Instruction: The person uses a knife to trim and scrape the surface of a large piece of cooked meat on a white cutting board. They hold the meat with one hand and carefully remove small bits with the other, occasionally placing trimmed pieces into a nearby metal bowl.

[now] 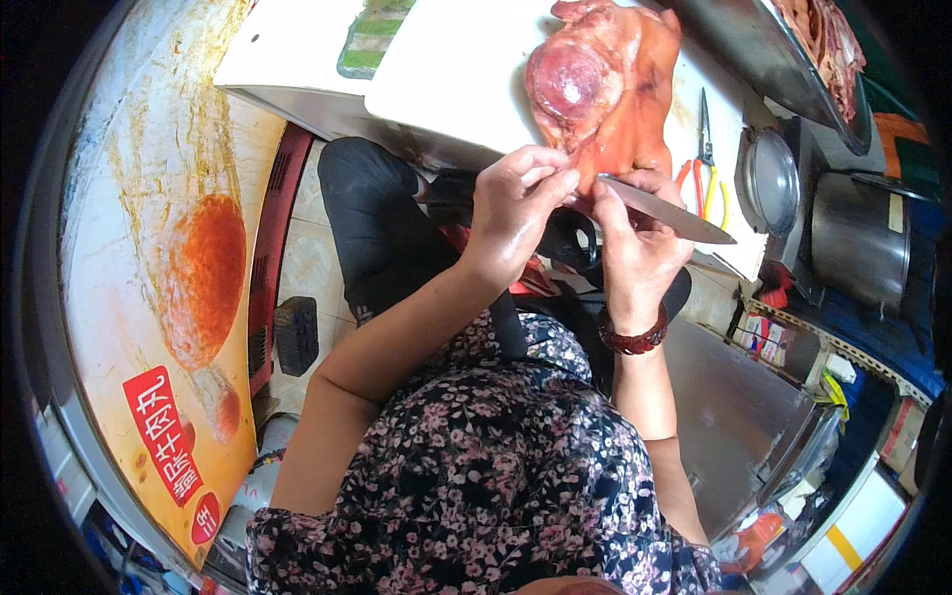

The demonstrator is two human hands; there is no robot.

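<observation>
A large piece of raw, skin-on meat (639,82) lies on a white cutting board (454,67), with a round red cut of muscle facing up on its left side. My left hand (517,204) pinches the near end of the meat between thumb and fingers. Close beside it, my right hand (643,242) holds a knife (669,210), and its thumb and fingertips also touch the meat's near edge. The blade slants across the right hand, its tip towards the lower right; the handle is not clearly visible. Red-and-yellow-handled scissors (703,163) lie right of the meat.
A steel tray (807,67) with more meat stands at the upper right. Near it are a round metal lid (773,182) and a steel pot (859,242). A printed cabinet panel (171,282) fills the left side. A green-striped item (375,37) lies beyond the board.
</observation>
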